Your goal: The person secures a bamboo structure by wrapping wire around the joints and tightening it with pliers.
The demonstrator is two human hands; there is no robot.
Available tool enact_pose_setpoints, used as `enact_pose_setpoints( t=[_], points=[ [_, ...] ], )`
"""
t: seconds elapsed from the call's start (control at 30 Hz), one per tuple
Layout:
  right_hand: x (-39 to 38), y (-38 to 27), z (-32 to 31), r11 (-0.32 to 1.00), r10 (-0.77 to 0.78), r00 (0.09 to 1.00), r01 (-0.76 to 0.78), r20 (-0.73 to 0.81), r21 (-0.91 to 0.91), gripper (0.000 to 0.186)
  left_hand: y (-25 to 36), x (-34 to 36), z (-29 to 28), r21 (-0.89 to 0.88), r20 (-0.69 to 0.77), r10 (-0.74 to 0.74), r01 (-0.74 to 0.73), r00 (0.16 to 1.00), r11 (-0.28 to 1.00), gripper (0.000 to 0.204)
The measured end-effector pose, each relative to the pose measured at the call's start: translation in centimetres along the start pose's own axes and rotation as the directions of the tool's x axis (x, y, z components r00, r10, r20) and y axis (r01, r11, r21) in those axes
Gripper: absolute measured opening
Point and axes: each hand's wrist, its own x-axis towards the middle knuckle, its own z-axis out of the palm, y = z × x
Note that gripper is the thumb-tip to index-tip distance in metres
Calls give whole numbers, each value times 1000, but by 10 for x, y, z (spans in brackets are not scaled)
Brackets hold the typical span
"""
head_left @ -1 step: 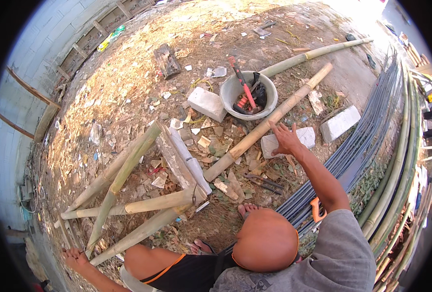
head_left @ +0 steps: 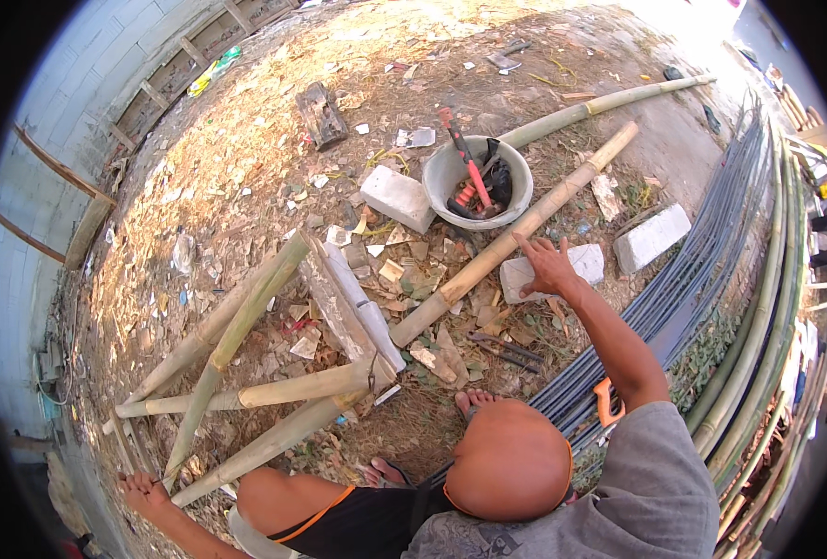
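The right hand [head_left: 551, 267] is to the near right of the bucket [head_left: 441, 177], its fingers spread and closed on nothing. It is over a pale block [head_left: 583, 263], its fingertips just beside the bamboo pole [head_left: 474, 273]; whether they touch either one cannot be told. The left hand [head_left: 143, 491] is well apart from the right, far to the near left of the bucket. Its fingers are bent at the far end of the bamboo frame [head_left: 306, 385], too small to tell whether they grip it.

The pole slants close past the bucket's near right side, one end reaching beyond the bucket, the other coming down toward the person, near the frame's corner. The frame lies to the near left of the bucket, between it and the left hand. Grey boards [head_left: 334, 298] lean along the frame's side nearest the bucket.

A red-handled hammer [head_left: 469, 163] stands tilted inside the bucket. A second pale block [head_left: 398, 197] sits just left of the bucket, and a third [head_left: 652, 237] well to its right. Long-handled cutters [head_left: 507, 347] lie on the near side of the bucket. Farther right of it run dark rods [head_left: 674, 289], with an orange saw handle [head_left: 607, 402] beside their near stretch, then green bamboo poles [head_left: 758, 345].
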Motion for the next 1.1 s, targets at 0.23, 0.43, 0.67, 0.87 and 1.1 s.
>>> enact_pose_setpoints(
  t=[0.23, 0.43, 0.67, 0.87, 1.1],
  points=[
    [-2, 7, 6, 926, -95, 886, 247, -454, 287, 29, -18, -6, 5, 81, -34, 4, -1, 999, 997, 30],
    [-18, 44, -112, 717, 527, 626, 36, -575, 696, 51, 11, 45, -26, 206, -21, 85, -79, 996, 975, 27],
    [-106, 197, -265, 333, 898, 123, 437, -423, 835, 44, -9, 25, 10, 105, 141, -34, 19, 989, 994, 26],
    [-75, 175, -300, 784, 577, -103, -208, -811, 584, 53, 37, -44, 63, -40, 466, -100, 134, 879, 990, 26],
    [-29, 254, -141, 768, 487, 763, -606, -426, -206, 102, -27, -126, 183, -72, 536, -69, 127, 841, 989, 28]
  ],
)
